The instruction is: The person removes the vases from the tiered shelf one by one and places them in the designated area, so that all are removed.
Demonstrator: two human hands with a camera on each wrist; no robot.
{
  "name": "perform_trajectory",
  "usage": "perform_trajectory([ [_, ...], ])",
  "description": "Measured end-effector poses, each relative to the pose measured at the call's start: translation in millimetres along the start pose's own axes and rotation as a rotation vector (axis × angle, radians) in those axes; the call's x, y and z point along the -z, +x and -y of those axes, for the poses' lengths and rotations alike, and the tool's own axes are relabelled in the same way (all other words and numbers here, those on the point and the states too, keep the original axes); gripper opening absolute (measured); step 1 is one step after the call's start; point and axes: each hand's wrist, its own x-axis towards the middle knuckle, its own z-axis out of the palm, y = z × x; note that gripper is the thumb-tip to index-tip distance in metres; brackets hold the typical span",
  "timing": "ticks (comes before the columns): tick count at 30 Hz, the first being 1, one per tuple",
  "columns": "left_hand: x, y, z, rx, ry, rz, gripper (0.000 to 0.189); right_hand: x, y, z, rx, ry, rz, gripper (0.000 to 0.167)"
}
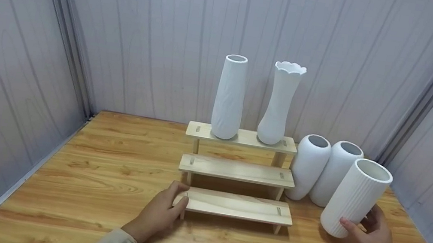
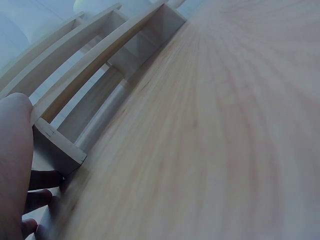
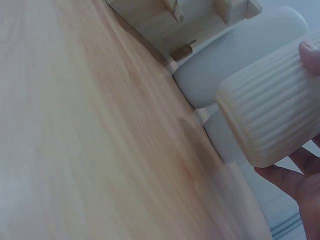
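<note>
My right hand (image 1: 376,242) grips a white ribbed vase (image 1: 354,200) low on its side, thumb in front and fingers behind. The vase leans to the right, and in the right wrist view its base hangs above the table, over a shadow. With my left hand (image 1: 158,209) I hold the left end of the lowest step of a three-tier wooden display stand (image 1: 233,207). My thumb lies at the step's edge, the other fingers by its end leg. Two smooth white vases (image 1: 308,168) (image 1: 338,175) stand between the stand and the ribbed vase.
On the top step stand a tall tapered white vase (image 1: 230,97) and a white vase with a scalloped rim (image 1: 281,103). The stand rests on a wood-grain table (image 1: 105,164). Pale panelled walls (image 1: 160,34) enclose the table at the back and both sides.
</note>
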Motion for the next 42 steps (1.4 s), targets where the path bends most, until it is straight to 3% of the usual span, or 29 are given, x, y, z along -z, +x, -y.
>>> perform_trajectory([
  [8,0.9,-0.8,-1.6,-0.015,-0.010,0.019,0.040,5.2,1.2,-14.6,0.015,0.021,-0.038,0.088],
  [19,0.8,-0.4,-1.9,0.013,0.010,-0.004,0.040,11.2,5.2,-23.3,-0.135,-0.004,-0.011,0.100],
  [25,0.8,-0.4,-1.2,0.009,-0.004,0.001,0.038,14.2,7.0,-28.2,-0.169,0.002,-0.020,0.102],
  [32,-0.6,0.1,0.6,-0.004,0.008,-0.015,0.037,20.6,10.9,-41.6,-0.159,0.051,-0.045,0.099],
  [39,1.3,-1.0,-0.9,0.012,-0.015,0.037,0.042,21.8,17.3,-53.3,-0.070,0.036,-0.089,0.088],
  [42,0.3,-0.7,-0.9,0.016,-0.008,0.028,0.041,23.0,19.3,-54.2,-0.115,0.022,-0.095,0.088],
])
